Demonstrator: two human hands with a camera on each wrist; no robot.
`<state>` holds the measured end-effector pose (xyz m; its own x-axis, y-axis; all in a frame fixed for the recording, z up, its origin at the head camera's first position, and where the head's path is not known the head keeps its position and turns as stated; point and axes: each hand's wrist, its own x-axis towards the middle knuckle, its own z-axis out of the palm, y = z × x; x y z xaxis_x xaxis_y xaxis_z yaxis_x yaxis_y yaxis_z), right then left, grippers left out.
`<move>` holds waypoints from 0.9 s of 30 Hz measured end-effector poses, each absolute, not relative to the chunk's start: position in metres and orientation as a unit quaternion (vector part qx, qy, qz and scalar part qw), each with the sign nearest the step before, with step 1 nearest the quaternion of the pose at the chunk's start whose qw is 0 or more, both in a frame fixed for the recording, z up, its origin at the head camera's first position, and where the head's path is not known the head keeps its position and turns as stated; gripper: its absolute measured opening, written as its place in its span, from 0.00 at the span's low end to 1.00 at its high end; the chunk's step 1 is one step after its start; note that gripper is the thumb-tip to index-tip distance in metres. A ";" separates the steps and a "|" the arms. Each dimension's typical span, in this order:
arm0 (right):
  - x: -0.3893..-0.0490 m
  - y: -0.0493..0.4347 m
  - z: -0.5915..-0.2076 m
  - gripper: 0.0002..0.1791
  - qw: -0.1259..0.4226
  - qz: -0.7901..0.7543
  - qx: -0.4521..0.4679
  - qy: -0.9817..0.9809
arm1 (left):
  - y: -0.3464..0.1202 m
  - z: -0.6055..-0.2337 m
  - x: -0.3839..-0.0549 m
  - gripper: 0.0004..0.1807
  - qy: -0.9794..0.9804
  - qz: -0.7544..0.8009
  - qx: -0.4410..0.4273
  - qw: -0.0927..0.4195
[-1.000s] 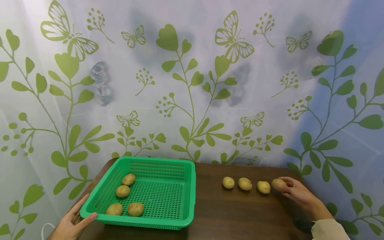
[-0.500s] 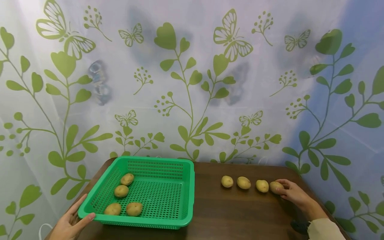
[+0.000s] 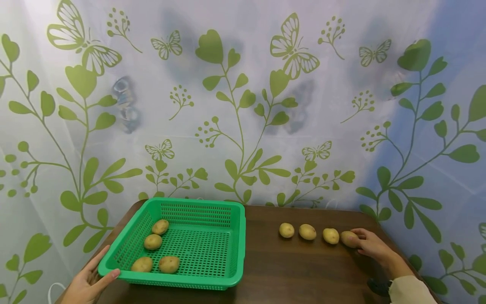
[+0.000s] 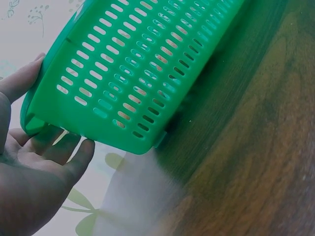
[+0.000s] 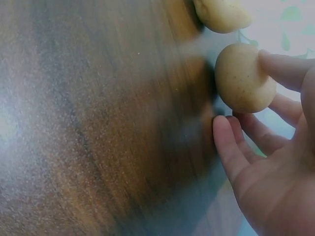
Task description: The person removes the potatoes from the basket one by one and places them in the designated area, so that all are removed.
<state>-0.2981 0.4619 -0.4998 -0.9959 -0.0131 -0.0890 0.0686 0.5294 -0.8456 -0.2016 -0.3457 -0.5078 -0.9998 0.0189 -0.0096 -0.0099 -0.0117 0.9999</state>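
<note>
My left hand (image 3: 88, 282) grips the near-left corner of a green perforated plastic basket (image 3: 241, 242), thumb over the rim and fingers beneath it in the left wrist view. Inside the basket, toward its left side, lie several potatoes (image 3: 152, 242). At the far right of the table my right hand (image 3: 373, 247) holds another potato (image 5: 246, 78), thumb on one side and fingers on the other. This potato is at the right end of a row, close beside a yellowish potato (image 3: 331, 236). Two more potatoes, one oval (image 3: 307, 232) and one rounder (image 3: 286, 230), continue the row leftward.
The dark wooden table (image 3: 288, 270) carries the basket on its left half. Behind it hangs a pale curtain (image 3: 258, 131) printed with green leaves and butterflies. A dark band (image 3: 377, 287) shows by the right wrist, near the cream sleeve (image 3: 411, 290).
My right hand has lowered the potato slightly and brought it close to the end of the row. My left hand keeps its hold on the basket; the head view has shifted a little.
</note>
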 end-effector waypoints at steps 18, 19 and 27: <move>-0.294 0.465 -0.488 0.30 -0.008 -0.428 -0.002 0.904 | -0.347 -0.506 -0.203 0.50 0.711 0.703 -0.001 0.015; -0.293 0.464 -0.486 0.30 -0.009 -0.425 -0.005 0.905 | -0.347 -0.506 -0.203 0.50 0.713 0.701 -0.002 0.015; -0.289 0.462 -0.467 0.29 -0.001 -0.425 -0.029 0.905 | -0.347 -0.506 -0.204 0.50 0.716 0.698 0.000 0.015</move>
